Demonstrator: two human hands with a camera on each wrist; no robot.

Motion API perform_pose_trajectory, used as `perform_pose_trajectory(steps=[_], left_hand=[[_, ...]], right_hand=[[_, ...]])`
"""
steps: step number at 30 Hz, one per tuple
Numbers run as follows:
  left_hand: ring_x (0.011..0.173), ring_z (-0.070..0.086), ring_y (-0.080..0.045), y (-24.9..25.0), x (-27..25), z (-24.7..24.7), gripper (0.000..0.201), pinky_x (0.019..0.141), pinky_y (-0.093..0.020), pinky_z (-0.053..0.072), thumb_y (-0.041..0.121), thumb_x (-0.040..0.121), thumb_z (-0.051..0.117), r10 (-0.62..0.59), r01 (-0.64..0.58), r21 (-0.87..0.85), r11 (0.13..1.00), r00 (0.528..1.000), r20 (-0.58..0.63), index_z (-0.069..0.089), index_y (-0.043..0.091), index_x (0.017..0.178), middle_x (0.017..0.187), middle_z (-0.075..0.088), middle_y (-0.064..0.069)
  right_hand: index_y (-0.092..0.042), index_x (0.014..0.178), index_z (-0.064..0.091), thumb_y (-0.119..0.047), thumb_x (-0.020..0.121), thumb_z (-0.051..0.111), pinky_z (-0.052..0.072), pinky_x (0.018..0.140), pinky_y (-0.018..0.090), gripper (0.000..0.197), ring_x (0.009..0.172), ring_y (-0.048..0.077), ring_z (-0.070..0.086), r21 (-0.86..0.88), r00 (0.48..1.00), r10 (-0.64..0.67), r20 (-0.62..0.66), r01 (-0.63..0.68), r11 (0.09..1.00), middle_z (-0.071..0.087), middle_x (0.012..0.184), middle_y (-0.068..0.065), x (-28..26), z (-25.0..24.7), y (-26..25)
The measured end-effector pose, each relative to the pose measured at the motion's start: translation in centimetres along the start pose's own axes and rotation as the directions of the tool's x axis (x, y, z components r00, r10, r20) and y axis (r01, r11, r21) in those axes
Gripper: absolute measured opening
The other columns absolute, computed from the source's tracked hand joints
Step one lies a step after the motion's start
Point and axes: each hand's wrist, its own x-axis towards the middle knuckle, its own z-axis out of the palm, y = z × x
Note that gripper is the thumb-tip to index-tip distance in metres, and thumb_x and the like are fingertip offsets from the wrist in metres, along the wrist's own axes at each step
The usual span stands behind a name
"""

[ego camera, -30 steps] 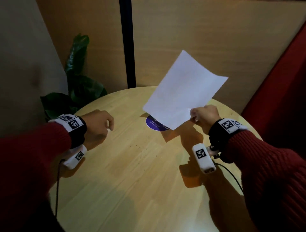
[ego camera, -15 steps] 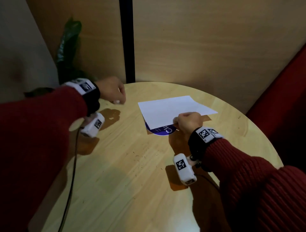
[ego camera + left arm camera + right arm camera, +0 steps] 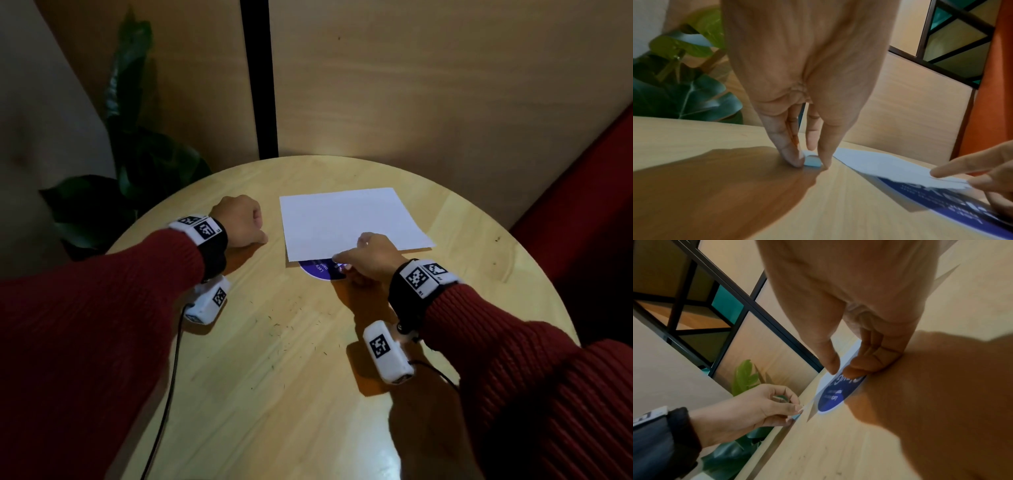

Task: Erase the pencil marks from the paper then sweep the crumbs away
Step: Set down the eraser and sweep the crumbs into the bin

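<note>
A white paper (image 3: 346,219) lies flat at the far side of the round wooden table (image 3: 342,411), its near edge over a blue round sticker (image 3: 317,272). My right hand (image 3: 371,255) pinches that near edge between thumb (image 3: 830,363) and curled fingers (image 3: 867,366). Left of the paper, my left hand (image 3: 239,221) is down on the table and pinches a small pale eraser (image 3: 812,161) between its fingertips (image 3: 791,155). Dark eraser crumbs (image 3: 284,325) are scattered over the table's middle, nearer to me than the paper.
A leafy green plant (image 3: 137,164) stands beyond the table's left edge. Wooden wall panels with a black post (image 3: 258,78) rise right behind the table. A red seat (image 3: 582,205) borders the right side. Wrist camera cables hang over the near tabletop.
My right hand has brought the paper down from the air to lie flat on the table. My left hand moved forward, then settled on the table beside the paper's left edge.
</note>
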Motion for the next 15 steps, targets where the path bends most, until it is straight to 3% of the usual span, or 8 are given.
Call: perform_pose_trajectory(steps=[1,3,4,5,7,9,11,15], left_hand=[[0.096,0.073,-0.028,0.0,-0.2,0.1,0.026,0.090,-0.041,0.060,0.030,0.083,0.091,-0.006,0.006,-0.005,1.000,1.000,-0.005,0.071,0.019,0.096,0.108,0.074,-0.004],[0.106,0.070,-0.029,0.0,-0.7,0.1,0.033,0.092,-0.039,0.057,0.034,0.085,0.089,-0.023,0.023,-0.013,1.000,0.999,-0.029,0.070,0.020,0.108,0.117,0.069,-0.003],[0.111,0.068,-0.030,-0.1,-1.0,0.1,0.037,0.093,-0.037,0.054,0.035,0.087,0.087,-0.032,0.031,-0.013,0.999,0.999,-0.044,0.069,0.021,0.115,0.118,0.067,-0.003],[0.115,0.066,-0.030,-0.3,-1.3,0.1,0.039,0.092,-0.036,0.052,0.036,0.088,0.086,-0.041,0.040,-0.014,0.999,0.997,-0.059,0.069,0.021,0.119,0.118,0.066,-0.004],[0.111,0.067,-0.032,-0.6,-1.9,0.1,0.037,0.086,-0.033,0.049,0.036,0.089,0.084,-0.061,0.058,-0.029,0.998,0.995,-0.079,0.068,0.022,0.119,0.118,0.069,-0.007],[0.105,0.070,-0.034,-0.8,-2.8,0.2,0.030,0.082,-0.032,0.050,0.035,0.090,0.083,-0.094,0.090,-0.046,0.995,0.991,-0.099,0.068,0.024,0.113,0.120,0.070,-0.011],[0.103,0.069,-0.036,-1.0,-3.8,0.3,0.019,0.080,-0.032,0.050,0.030,0.094,0.078,-0.115,0.112,-0.030,0.993,0.985,-0.128,0.070,0.020,0.108,0.119,0.071,-0.012],[0.094,0.068,-0.036,-1.9,-5.2,0.4,0.014,0.077,-0.034,0.051,0.022,0.095,0.069,-0.148,0.155,0.054,0.986,0.982,-0.114,0.073,0.012,0.105,0.113,0.074,-0.016]], right_hand=[[-0.011,0.105,0.058,-0.025,0.086,0.083,0.056,0.074,0.041,0.034,0.089,0.031,0.069,-0.016,1.000,-0.009,-0.010,0.009,1.000,0.068,0.101,0.010,-0.4,-0.4,0.2],[-0.010,0.143,0.052,-0.028,0.088,0.081,0.053,0.101,0.039,0.065,0.124,0.027,0.063,-0.064,0.998,-0.028,-0.052,0.025,0.998,0.062,0.135,0.007,-1.5,-1.5,0.5],[-0.011,0.149,0.050,-0.030,0.090,0.079,0.048,0.106,0.035,0.069,0.131,0.024,0.059,-0.126,0.994,-0.059,-0.086,0.048,0.991,0.060,0.143,0.006,-2.3,-2.2,0.6],[-0.013,0.149,0.052,-0.034,0.092,0.076,0.045,0.105,0.031,0.066,0.132,0.023,0.058,-0.224,0.987,-0.102,-0.126,0.072,0.972,0.061,0.144,0.006,-2.9,-2.9,0.8],[-0.013,0.150,0.050,-0.049,0.094,0.068,0.042,0.109,0.038,0.069,0.138,0.027,0.052,-0.421,0.970,-0.153,-0.187,0.061,0.905,0.058,0.149,0.009,-3.7,-4.1,1.7],[-0.009,0.162,0.026,-0.068,0.094,0.055,0.027,0.120,0.055,0.095,0.156,0.031,0.023,-0.563,0.976,-0.064,-0.209,-0.066,0.823,0.029,0.168,0.014,-4.5,-4.7,2.9],[-0.007,0.165,-0.005,-0.084,0.090,0.040,0.003,0.124,0.063,0.117,0.161,0.026,-0.010,-0.582,0.983,0.072,-0.168,-0.158,0.797,-0.007,0.175,0.011,-5.5,-4.5,4.1],[-0.012,0.163,-0.019,-0.094,0.083,0.022,-0.016,0.122,0.062,0.122,0.156,0.022,-0.029,-0.666,0.992,0.125,-0.014,-0.103,0.739,-0.031,0.169,0.007,-7.9,-2.0,6.0]])
